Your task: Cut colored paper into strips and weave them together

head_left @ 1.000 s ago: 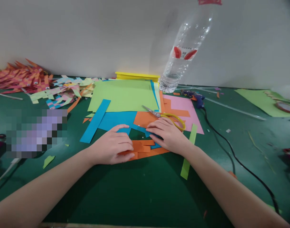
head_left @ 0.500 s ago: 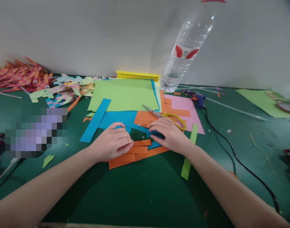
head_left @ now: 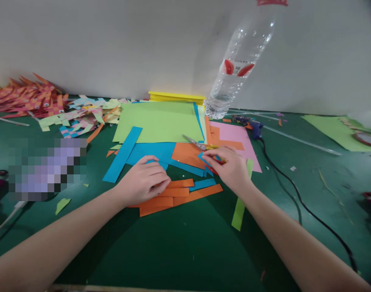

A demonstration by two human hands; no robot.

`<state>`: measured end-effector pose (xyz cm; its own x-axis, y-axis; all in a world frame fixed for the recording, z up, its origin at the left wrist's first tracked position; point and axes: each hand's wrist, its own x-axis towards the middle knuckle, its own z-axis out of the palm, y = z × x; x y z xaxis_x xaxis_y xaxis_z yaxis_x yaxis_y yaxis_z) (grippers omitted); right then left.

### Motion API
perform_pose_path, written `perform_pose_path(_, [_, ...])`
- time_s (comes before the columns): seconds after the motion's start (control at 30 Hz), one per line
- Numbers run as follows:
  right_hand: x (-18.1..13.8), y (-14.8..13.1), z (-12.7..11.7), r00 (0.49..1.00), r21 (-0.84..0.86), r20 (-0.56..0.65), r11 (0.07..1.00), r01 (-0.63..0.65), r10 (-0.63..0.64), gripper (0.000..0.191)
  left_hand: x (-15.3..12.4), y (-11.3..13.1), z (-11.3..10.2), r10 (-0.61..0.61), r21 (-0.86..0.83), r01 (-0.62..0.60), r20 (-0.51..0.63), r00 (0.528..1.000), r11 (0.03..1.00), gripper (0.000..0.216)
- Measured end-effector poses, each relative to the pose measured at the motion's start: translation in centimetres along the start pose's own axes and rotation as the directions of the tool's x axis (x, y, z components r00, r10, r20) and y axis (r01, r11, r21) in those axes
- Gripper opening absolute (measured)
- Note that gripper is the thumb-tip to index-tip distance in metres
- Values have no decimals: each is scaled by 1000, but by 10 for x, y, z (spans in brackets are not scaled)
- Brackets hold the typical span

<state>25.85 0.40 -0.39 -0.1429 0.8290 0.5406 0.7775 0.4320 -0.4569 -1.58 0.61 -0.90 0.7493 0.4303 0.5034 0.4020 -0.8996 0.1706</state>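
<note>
My left hand (head_left: 145,180) rests with its fingers curled down on the left ends of several orange paper strips (head_left: 181,192), which lie overlapping on the table. Between the thumb and fingers of my right hand (head_left: 229,164) the tip of a small blue paper strip (head_left: 201,156) shows, raised a little; the rest is hidden. Another blue strip (head_left: 202,184) is woven or tucked among the orange ones, which I cannot tell. Scissors (head_left: 195,142) lie just behind my right hand, their yellow handle partly covered. A green strip (head_left: 239,215) passes under my right wrist.
Behind the hands lies a stack of green paper (head_left: 159,121). A plastic bottle (head_left: 234,81) stands at the back. To the right are a glue gun (head_left: 255,127) with its black cord and pink paper (head_left: 252,146); woven paper pieces (head_left: 84,115) fill the back left.
My right hand has moved up and slightly right, off the strips, and now pinches a small blue strip. My left hand has hardly moved.
</note>
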Motion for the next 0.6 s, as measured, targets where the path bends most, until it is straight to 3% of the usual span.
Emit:
perform_pose_path(0.1, [2, 3, 0, 1000, -88, -7, 996, 19, -19, 18, 0, -1, 0, -17, -1, 17, -21, 1000, 1000, 22])
perform_pose_path(0.23, [0, 7, 5, 996, -303, -36, 949, -93, 86, 48, -1, -2, 0, -54, 3, 54, -18, 998, 999, 21])
perform_pose_path(0.33, [-2, 8, 7, 998, -381, -19, 922, -63, 60, 61, -1, -3, 0, -64, -16, 64, 0, 998, 998, 20])
perform_pose_path(0.43, [-1, 7, 5, 992, -286, 61, 950, 122, -109, 45, -1, -2, -1, -50, -46, 51, 33, 998, 998, 17])
perform_pose_path(0.53, [2, 2, -2, 931, -68, 206, 945, 320, -301, 23, -1, -1, -1, -34, -62, 41, 95, 995, 997, 17])
perform_pose_path(0.6, [3, -1, -7, 885, 57, 285, 928, 369, -369, 17, -1, 0, -1, -28, -59, 37, 150, 988, 998, 20])
